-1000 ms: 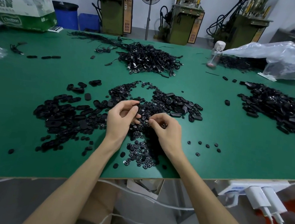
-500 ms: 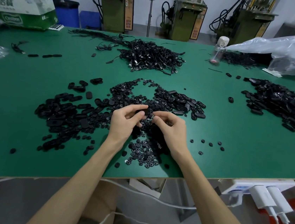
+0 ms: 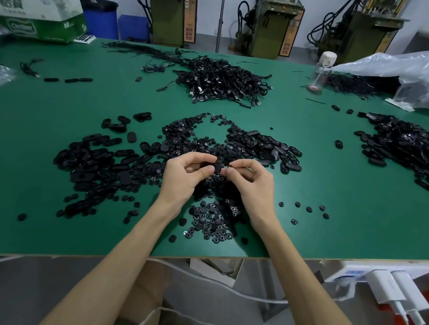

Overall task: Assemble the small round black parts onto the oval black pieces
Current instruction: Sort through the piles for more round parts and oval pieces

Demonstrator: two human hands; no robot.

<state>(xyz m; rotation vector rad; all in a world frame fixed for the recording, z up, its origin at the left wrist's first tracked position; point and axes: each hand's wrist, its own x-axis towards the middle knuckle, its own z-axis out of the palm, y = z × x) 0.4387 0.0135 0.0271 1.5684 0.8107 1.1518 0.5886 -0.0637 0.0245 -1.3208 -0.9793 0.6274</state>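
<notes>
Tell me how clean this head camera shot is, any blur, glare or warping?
Head view: wide-angle warping bends the table edge and tilts the far machines; the bottle looks smeared; the plastic bag shows white glare; lighting is even, with soft shadows under the left hand and right hand; the black piece they pinch shows no detail.

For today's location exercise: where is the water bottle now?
Head view: the water bottle stands far back on the right of the table, just left of the clear plastic bag.
</notes>
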